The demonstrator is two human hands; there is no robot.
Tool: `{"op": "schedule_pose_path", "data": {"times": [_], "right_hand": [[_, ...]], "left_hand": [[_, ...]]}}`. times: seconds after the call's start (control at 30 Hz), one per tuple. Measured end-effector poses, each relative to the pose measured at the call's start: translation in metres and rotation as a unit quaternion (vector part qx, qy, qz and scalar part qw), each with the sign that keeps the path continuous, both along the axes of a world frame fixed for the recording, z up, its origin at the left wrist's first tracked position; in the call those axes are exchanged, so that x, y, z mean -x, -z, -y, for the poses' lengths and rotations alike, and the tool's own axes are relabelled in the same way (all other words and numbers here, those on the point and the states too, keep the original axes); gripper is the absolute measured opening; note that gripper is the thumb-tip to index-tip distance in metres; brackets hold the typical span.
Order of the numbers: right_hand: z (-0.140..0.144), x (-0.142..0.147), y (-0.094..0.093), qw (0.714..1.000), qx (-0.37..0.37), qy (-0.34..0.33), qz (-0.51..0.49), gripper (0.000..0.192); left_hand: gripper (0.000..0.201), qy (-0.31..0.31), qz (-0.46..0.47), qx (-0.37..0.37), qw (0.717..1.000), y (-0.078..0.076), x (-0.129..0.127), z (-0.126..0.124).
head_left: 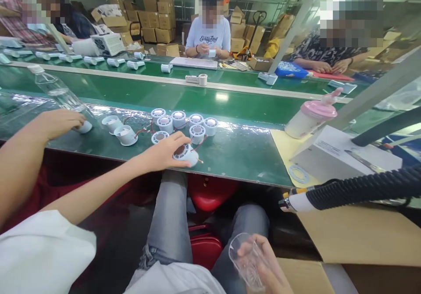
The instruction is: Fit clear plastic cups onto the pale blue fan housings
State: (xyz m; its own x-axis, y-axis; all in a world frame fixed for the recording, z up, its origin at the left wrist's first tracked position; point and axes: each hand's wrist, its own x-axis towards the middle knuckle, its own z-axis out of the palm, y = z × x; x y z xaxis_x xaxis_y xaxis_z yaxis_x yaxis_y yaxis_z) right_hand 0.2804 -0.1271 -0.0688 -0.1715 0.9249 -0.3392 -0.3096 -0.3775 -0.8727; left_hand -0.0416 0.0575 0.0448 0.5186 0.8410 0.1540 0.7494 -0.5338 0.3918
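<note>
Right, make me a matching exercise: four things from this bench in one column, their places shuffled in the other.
Things:
1. clear cup
2. water bottle
3. pink-lidded cup
4. round white part

Places:
A. on the yellow mat
B. under the fingers of the left hand
C. in the right hand, over the lap
D. at the far left of the green table

Pairs: 1-C, 2-D, 3-A, 4-B
</note>
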Motion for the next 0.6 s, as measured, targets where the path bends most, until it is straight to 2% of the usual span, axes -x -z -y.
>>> {"op": "schedule_pose_path", "data": {"times": [0.07, 0.1, 0.13, 0.17, 0.2, 0.27, 0.3, 0.33, 0.4, 0.47, 0.53, 0.6], "right_hand": [[-0.002, 0.0, -0.001, 0.996, -0.063, 0.0, 0.07, 0.035], [-0.004, -0.001, -0.005, 0.989, -0.098, -0.006, 0.113, 0.03], [-0.007, -0.003, -0.01, 0.978, -0.137, -0.02, 0.159, 0.028], [-0.011, -0.004, -0.018, 0.961, -0.181, -0.042, 0.203, 0.026], [-0.015, -0.007, -0.026, 0.939, -0.229, -0.068, 0.247, 0.025], [-0.024, -0.01, -0.044, 0.876, -0.329, -0.118, 0.334, 0.024], [-0.027, -0.012, -0.052, 0.836, -0.377, -0.132, 0.376, 0.025], [-0.031, -0.012, -0.059, 0.794, -0.422, -0.139, 0.415, 0.028], [-0.036, -0.011, -0.069, 0.707, -0.492, -0.134, 0.49, 0.037], [-0.037, -0.008, -0.074, 0.634, -0.518, -0.131, 0.558, 0.042], [-0.037, -0.003, -0.075, 0.587, -0.512, -0.136, 0.612, 0.045], [-0.036, 0.002, -0.074, 0.564, -0.497, -0.145, 0.643, 0.046]], "left_hand": [[0.048, -0.018, 0.112, 0.051, 0.992, 0.006, -0.019, 0.022], [0.046, -0.015, 0.172, 0.102, 0.98, 0.011, -0.029, 0.032], [0.045, -0.004, 0.232, 0.171, 0.957, 0.016, -0.04, 0.041], [0.045, 0.013, 0.29, 0.254, 0.923, 0.022, -0.049, 0.049], [0.047, 0.035, 0.336, 0.338, 0.878, 0.027, -0.059, 0.056], [0.054, 0.083, 0.379, 0.473, 0.791, 0.036, -0.074, 0.066], [0.055, 0.108, 0.376, 0.516, 0.762, 0.039, -0.08, 0.07], [0.054, 0.132, 0.363, 0.541, 0.747, 0.042, -0.086, 0.072], [0.045, 0.169, 0.325, 0.555, 0.747, 0.044, -0.094, 0.075], [0.032, 0.185, 0.291, 0.554, 0.758, 0.046, -0.101, 0.076], [0.029, 0.183, 0.268, 0.567, 0.757, 0.049, -0.107, 0.077], [0.03, 0.168, 0.247, 0.597, 0.745, 0.051, -0.113, 0.078]]}}
